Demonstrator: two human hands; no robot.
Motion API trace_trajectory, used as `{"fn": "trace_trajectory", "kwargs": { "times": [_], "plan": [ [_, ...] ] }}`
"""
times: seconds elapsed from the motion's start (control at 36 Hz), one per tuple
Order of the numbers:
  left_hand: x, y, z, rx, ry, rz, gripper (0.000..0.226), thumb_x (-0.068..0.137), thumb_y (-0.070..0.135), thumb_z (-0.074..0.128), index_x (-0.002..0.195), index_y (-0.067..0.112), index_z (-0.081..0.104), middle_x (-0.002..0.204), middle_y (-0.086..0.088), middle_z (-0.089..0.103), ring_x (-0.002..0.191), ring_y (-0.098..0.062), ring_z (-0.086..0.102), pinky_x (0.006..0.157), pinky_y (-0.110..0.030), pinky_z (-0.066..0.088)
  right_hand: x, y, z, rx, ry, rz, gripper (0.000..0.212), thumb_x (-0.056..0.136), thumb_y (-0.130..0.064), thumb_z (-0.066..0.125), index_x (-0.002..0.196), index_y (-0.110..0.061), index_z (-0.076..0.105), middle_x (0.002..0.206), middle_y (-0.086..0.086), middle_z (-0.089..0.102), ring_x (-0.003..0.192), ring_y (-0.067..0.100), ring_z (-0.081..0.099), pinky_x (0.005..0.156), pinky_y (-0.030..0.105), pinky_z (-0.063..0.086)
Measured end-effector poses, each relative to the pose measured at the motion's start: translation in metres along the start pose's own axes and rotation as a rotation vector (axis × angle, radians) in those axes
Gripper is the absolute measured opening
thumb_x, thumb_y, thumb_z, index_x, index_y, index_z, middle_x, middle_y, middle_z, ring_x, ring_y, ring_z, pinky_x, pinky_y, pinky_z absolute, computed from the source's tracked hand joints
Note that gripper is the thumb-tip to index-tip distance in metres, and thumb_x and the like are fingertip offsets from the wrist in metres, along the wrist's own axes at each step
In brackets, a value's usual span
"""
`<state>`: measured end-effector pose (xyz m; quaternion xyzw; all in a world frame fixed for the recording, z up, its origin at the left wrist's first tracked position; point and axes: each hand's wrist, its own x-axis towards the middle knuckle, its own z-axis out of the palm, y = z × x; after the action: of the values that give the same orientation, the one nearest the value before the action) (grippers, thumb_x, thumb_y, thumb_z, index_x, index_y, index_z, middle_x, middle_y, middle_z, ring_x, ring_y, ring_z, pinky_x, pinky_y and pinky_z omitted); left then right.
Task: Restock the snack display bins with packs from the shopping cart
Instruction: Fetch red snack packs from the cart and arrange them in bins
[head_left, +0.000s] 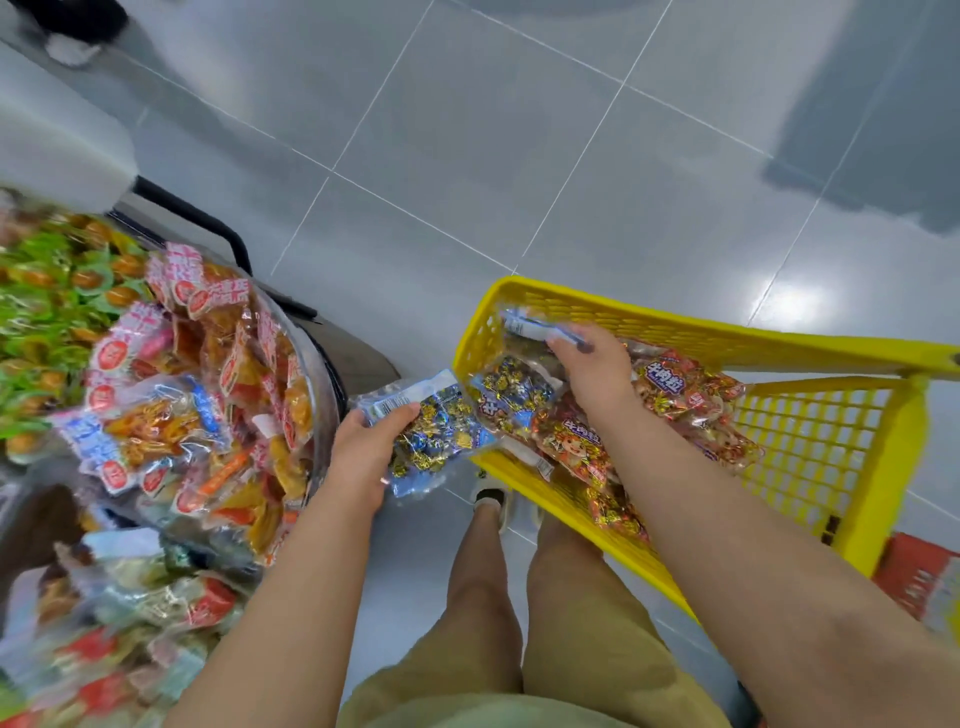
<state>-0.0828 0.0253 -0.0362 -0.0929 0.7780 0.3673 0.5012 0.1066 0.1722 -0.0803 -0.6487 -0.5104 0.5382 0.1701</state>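
My left hand grips a blue snack pack of gold-wrapped pieces, held in the gap between the display bin and the cart. Over the yellow shopping cart, my right hand holds the top edge of another blue pack inside the cart. More blue packs and red packs lie in the cart. A round clear display bin at the left is heaped with orange and red snack packs.
Further left, a bin holds green and orange packs. Blurred packs fill a nearer bin at lower left. Grey tiled floor stretches ahead. My legs and a shoe stand between bin and cart. A red box sits under the cart's right side.
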Motion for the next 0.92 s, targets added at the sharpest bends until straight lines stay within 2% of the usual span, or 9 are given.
{"fn": "trace_trajectory", "kwargs": {
  "times": [0.11, 0.28, 0.36, 0.42, 0.5, 0.64, 0.72, 0.81, 0.92],
  "plan": [
    [-0.014, 0.017, -0.001, 0.010, -0.052, 0.052, 0.038, 0.074, 0.020, 0.081, 0.105, 0.010, 0.062, 0.114, -0.018, 0.068, 0.094, -0.031, 0.068, 0.089, -0.054, 0.053, -0.053, -0.025, -0.009, 0.078, -0.134, -0.156, 0.013, 0.088, -0.012, 0.065, 0.097, -0.021, 0.070, 0.111, -0.007, 0.055, 0.098, -0.020, 0.048, 0.081, -0.007, 0.028],
    [-0.039, 0.045, -0.008, -0.106, -0.119, 0.117, 0.031, 0.075, 0.016, 0.080, 0.091, 0.016, 0.053, 0.096, -0.015, 0.070, 0.082, -0.028, 0.070, 0.081, -0.048, 0.057, -0.099, -0.046, -0.009, 0.202, -0.272, -0.060, 0.021, 0.090, -0.008, 0.060, 0.084, -0.027, 0.066, 0.140, -0.007, 0.047, 0.121, 0.002, 0.047, 0.103, 0.029, 0.039],
    [-0.053, 0.053, -0.016, -0.166, -0.151, 0.143, 0.029, 0.078, 0.013, 0.077, 0.092, 0.014, 0.052, 0.082, -0.010, 0.072, 0.071, -0.023, 0.072, 0.065, -0.040, 0.060, -0.110, -0.058, -0.012, 0.256, -0.235, -0.129, 0.019, 0.088, -0.001, 0.061, 0.080, -0.017, 0.063, 0.134, -0.001, 0.055, 0.107, -0.012, 0.054, 0.080, 0.009, 0.046],
    [-0.063, 0.057, -0.023, -0.197, -0.170, 0.142, 0.032, 0.080, 0.012, 0.074, 0.102, 0.008, 0.051, 0.090, -0.013, 0.071, 0.070, -0.021, 0.070, 0.059, -0.034, 0.057, -0.119, -0.070, -0.013, 0.263, -0.240, -0.214, 0.020, 0.084, 0.005, 0.063, 0.076, -0.013, 0.061, 0.125, -0.003, 0.059, 0.120, 0.001, 0.051, 0.076, 0.003, 0.042],
    [-0.079, 0.059, -0.034, -0.238, -0.208, 0.157, 0.047, 0.081, 0.010, 0.073, 0.121, 0.000, 0.048, 0.102, -0.021, 0.067, 0.069, -0.025, 0.069, 0.057, -0.037, 0.059, -0.134, -0.091, -0.016, 0.232, -0.270, -0.389, 0.018, 0.079, 0.002, 0.070, 0.074, -0.013, 0.062, 0.113, -0.011, 0.063, 0.126, 0.002, 0.045, 0.097, 0.008, 0.036],
    [-0.104, 0.049, -0.049, -0.224, -0.201, 0.266, 0.033, 0.080, 0.011, 0.074, 0.109, 0.005, 0.059, 0.087, -0.014, 0.073, 0.073, -0.028, 0.072, 0.064, -0.041, 0.060, -0.151, -0.114, -0.009, 0.319, -0.194, -0.441, 0.019, 0.081, -0.013, 0.069, 0.067, -0.026, 0.066, 0.097, -0.010, 0.068, 0.101, -0.002, 0.060, 0.088, 0.020, 0.047],
    [-0.122, 0.037, -0.060, -0.253, -0.191, 0.317, 0.039, 0.082, 0.011, 0.072, 0.117, 0.001, 0.059, 0.102, -0.020, 0.071, 0.091, -0.033, 0.070, 0.079, -0.048, 0.057, -0.162, -0.121, -0.002, 0.235, -0.139, -0.498, 0.027, 0.078, -0.007, 0.074, 0.078, -0.030, 0.060, 0.106, 0.001, 0.058, 0.100, 0.012, 0.059, 0.092, 0.030, 0.051],
    [-0.140, 0.019, -0.073, -0.286, -0.138, 0.355, 0.015, 0.086, 0.008, 0.067, 0.099, 0.014, 0.062, 0.074, -0.003, 0.075, 0.066, -0.016, 0.072, 0.053, -0.029, 0.057, -0.175, -0.124, 0.004, 0.145, -0.165, -0.414, 0.044, 0.073, -0.010, 0.080, 0.102, -0.028, 0.053, 0.122, 0.001, 0.044, 0.113, 0.010, 0.050, 0.092, 0.023, 0.049],
    [-0.163, -0.005, -0.098, -0.313, -0.064, 0.358, 0.017, 0.086, 0.015, 0.068, 0.097, 0.022, 0.057, 0.068, 0.009, 0.071, 0.055, 0.003, 0.066, 0.043, -0.016, 0.051, -0.198, -0.123, 0.011, 0.231, -0.389, -0.080, 0.084, 0.074, -0.012, 0.079, 0.142, -0.024, 0.032, 0.130, 0.007, 0.049, 0.104, 0.011, 0.058, 0.059, 0.012, 0.047]
  ]
}}
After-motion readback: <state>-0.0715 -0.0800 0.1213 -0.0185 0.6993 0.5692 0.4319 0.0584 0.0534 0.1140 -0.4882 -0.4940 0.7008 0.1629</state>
